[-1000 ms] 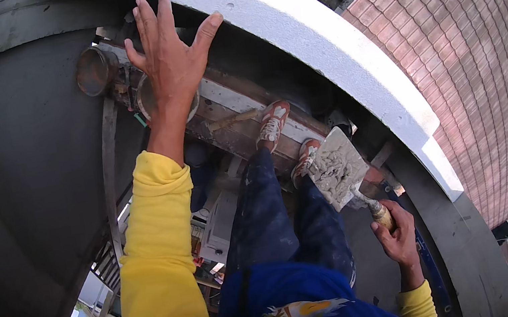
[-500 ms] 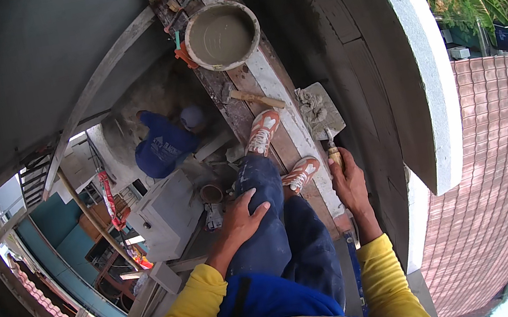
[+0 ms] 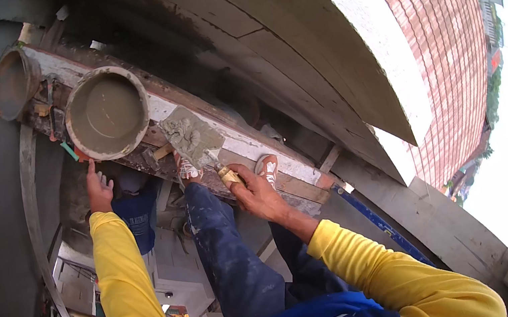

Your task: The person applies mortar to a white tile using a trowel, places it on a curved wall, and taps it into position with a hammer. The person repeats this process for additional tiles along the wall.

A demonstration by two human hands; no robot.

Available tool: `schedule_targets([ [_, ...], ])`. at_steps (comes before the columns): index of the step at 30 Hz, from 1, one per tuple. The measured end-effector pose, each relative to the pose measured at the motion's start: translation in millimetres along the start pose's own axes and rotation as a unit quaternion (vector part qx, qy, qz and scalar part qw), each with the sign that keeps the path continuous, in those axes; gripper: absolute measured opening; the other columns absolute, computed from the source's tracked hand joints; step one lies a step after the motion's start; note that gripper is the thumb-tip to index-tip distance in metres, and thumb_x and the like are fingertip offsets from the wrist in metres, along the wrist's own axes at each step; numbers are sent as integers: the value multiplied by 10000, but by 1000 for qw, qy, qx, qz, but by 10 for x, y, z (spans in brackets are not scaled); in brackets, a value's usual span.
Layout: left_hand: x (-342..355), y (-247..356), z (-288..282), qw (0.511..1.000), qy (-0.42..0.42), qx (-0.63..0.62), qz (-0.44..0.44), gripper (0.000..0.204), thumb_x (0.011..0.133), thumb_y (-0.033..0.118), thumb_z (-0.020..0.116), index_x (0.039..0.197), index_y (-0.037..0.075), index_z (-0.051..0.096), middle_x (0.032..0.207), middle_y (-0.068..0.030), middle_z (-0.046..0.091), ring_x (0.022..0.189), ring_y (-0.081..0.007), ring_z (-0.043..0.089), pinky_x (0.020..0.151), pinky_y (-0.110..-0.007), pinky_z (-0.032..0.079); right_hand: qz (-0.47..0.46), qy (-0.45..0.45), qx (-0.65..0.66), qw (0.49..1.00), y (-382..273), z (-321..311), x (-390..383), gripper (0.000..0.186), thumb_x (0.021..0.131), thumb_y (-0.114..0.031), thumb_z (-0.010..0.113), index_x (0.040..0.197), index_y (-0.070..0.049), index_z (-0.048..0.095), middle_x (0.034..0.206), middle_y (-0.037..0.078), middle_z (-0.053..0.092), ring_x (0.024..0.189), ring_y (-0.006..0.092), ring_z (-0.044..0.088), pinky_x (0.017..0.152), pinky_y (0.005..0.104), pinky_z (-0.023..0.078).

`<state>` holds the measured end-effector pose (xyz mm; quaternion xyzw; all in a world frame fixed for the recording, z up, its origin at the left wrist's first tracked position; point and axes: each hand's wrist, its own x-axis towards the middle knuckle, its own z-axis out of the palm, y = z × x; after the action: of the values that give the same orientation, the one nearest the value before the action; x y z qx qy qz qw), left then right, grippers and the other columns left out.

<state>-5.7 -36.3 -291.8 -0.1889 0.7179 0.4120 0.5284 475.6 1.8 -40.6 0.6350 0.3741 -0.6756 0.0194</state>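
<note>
My right hand is closed around the wooden handle of a trowel. Grey wet mortar lies on its flat blade, which is over the plank and hides part of my left shoe. My left hand reaches out at the left, its index finger extended and the others loosely bent. That fingertip is just by the near rim of a large round tub of grey mortar; whether it touches the tub I cannot tell. Partly under the trowel lies a wooden-handled tool.
I stand on a narrow plank scaffold. A second bucket and small tools, one with a green handle, lie at its far left end. Below, a person in a blue shirt is near a white cabinet. A concrete ledge runs along the right.
The view has turned. My left hand has left my thigh and stretched out to the tub. My right hand has carried the loaded trowel over the plank, closer to the tub.
</note>
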Motion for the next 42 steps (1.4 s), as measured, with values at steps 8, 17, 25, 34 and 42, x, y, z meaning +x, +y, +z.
schedule_targets([
  [8,349,1003,604,981,169,67,65,776,893,644,791,1459,167,560,1259,19,608,994,-127,574,938,-359,452,66,150,127,978,772,-39,-691,590,1070,-369,586,1536,-25,477,1074,228,748,817,336,737,787,451,578],
  [17,-2033,217,2433,957,-91,250,119,398,958,483,821,966,171,573,735,67,337,603,-89,333,573,-280,356,119,260,550,785,1475,215,-1622,467,1109,-253,574,1529,-69,487,849,-1,577,574,90,541,462,260,444],
  [25,-3708,-996,2299,840,-172,479,186,390,1029,473,737,957,144,542,704,79,311,602,-64,325,564,-265,297,44,344,744,571,2325,452,-2215,335,1090,-287,664,1301,-76,513,888,25,608,625,106,595,516,274,498],
  [34,-5084,-3626,2532,579,-363,718,129,320,1061,434,699,957,139,633,726,99,417,623,-50,358,582,-272,278,36,384,840,382,3411,501,-2811,353,1083,-283,664,1313,-78,493,890,64,594,631,133,598,523,283,496],
  [42,-5099,-6145,2605,376,-452,802,106,589,1033,566,656,1048,-15,749,843,-90,697,822,-186,623,790,-386,506,165,488,711,479,4617,391,-3301,414,1091,-276,648,1392,-24,519,919,57,622,619,99,599,517,278,500],
])
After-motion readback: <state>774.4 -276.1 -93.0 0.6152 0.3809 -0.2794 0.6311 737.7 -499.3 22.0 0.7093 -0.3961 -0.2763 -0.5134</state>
